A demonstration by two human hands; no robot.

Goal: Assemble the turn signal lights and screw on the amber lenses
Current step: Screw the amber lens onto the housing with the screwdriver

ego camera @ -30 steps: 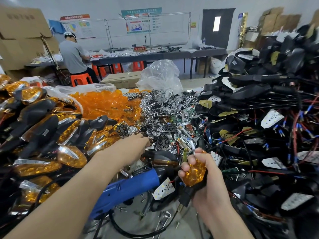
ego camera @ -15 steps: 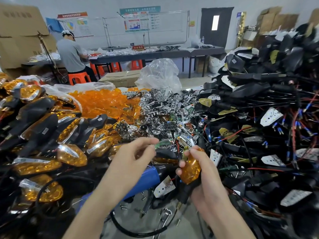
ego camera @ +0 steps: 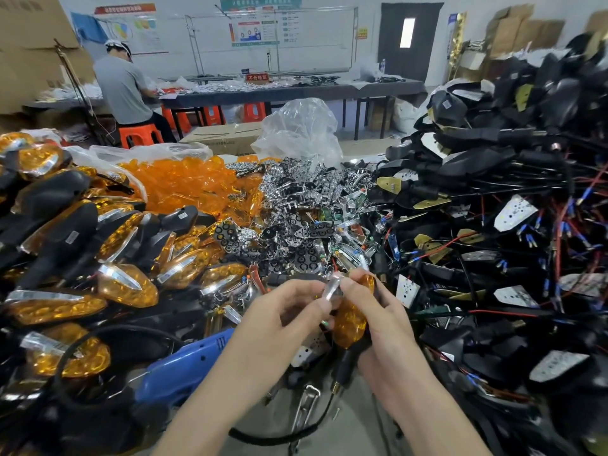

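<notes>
Counter [ego camera: 348,436] heaped by stage, parts within reach: black housings [ego camera: 493,179] right, finished lights [ego camera: 125,284] left. Right hand [ego camera: 385,327], grip curled round the turn signal light [ego camera: 350,320], steadies it centre-front; left hand [ego camera: 283,311] pinches a silvery piece [ego camera: 330,289], probably trim, onto its tip.

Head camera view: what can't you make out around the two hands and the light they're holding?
Shiny part, head view: blurred, pinched in left hand; shape unclear.
Turn signal light, head view: back hidden by right hand.
Blue power tool, head view: front end hidden behind left hand.
Wall posters, head view: text too small.
</notes>
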